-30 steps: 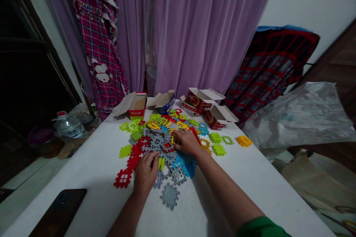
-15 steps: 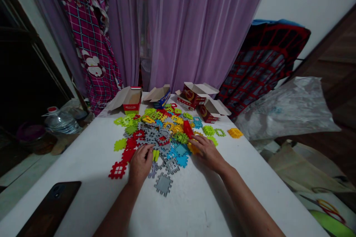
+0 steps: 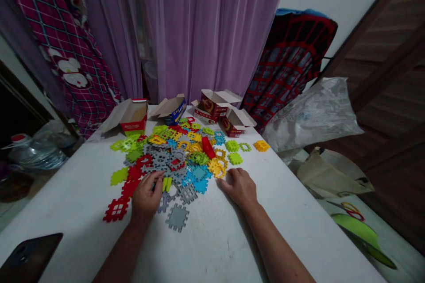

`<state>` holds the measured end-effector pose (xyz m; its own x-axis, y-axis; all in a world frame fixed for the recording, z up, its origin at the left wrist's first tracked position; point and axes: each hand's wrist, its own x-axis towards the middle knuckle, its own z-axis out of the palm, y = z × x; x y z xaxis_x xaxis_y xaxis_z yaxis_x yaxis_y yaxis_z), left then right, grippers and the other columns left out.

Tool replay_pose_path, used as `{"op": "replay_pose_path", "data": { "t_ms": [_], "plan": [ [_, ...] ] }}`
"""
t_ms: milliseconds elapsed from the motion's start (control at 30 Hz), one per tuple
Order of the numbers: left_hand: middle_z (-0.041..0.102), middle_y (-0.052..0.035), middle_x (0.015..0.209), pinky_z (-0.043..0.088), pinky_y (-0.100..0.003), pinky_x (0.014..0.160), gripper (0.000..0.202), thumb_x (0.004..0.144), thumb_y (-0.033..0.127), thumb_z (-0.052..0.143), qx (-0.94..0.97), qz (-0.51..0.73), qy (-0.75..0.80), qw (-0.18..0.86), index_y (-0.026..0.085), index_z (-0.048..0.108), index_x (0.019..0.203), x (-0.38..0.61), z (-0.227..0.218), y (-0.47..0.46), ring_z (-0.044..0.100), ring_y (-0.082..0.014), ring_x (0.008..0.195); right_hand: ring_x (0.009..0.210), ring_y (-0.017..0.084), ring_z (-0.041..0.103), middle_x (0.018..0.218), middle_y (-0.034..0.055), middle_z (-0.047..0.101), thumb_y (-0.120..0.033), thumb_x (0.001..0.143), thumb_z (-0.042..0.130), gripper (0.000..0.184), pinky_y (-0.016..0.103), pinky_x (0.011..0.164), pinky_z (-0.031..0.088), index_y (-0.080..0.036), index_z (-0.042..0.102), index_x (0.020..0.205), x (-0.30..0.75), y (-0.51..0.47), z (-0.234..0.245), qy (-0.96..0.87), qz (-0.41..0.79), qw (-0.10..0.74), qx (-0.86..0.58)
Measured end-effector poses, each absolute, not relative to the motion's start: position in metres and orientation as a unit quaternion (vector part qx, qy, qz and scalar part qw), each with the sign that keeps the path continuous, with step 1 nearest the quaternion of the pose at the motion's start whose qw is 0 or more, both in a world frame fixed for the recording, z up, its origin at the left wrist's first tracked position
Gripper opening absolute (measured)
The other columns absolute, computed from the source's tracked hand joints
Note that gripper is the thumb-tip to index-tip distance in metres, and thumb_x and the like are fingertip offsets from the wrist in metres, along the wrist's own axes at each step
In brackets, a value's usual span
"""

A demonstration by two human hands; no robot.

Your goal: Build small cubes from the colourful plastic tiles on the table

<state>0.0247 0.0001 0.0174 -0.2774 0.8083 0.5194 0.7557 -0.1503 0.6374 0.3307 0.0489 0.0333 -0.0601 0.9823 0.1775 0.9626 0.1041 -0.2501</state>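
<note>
Multicoloured, flat, notched plastic tiles (image 3: 168,166) lie heaped on the white table (image 3: 212,252) (too overlapped to count); handling them seems the step in hand, and the next move probably calls for fingertips under one edge. Four open printed cardboard boxes (image 3: 175,115) stand at twelve o'clock. At four, the right hand (image 3: 241,187) rests loosely spread, visibly holding nothing; at seven, the left hand (image 3: 146,195) bunches its fingers, grip unclear, beside two lime-green plastic rods (image 3: 169,184).
</note>
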Motion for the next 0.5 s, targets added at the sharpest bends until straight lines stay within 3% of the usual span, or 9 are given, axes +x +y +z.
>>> {"op": "replay_pose_path", "data": {
  "t_ms": [367,500],
  "plan": [
    [0.075,-0.0056,0.096,0.056,-0.033,0.084,0.030,0.089,0.038,0.048,0.605,0.449,0.658,0.014,0.023,0.072,0.099,0.024,0.019,-0.001,0.069,-0.0210,0.090,0.101,0.024,0.059,0.110,0.0088,0.066,-0.041,0.083,0.063,0.036,0.032,0.085,0.046,-0.022,0.068,0.113,0.333,0.052,0.027,-0.762,0.046,0.170,-0.624],
    [0.075,-0.0052,0.094,0.056,-0.033,0.084,0.030,0.089,0.038,0.048,0.604,0.451,0.657,0.012,0.023,0.072,0.099,0.023,0.016,0.000,0.069,-0.0210,0.089,0.100,0.023,0.060,0.108,0.0076,0.067,-0.044,0.082,0.065,0.034,0.031,0.083,0.045,-0.022,0.069,0.108,0.339,0.051,0.032,-0.753,0.044,0.185,-0.631]
  ]
}}
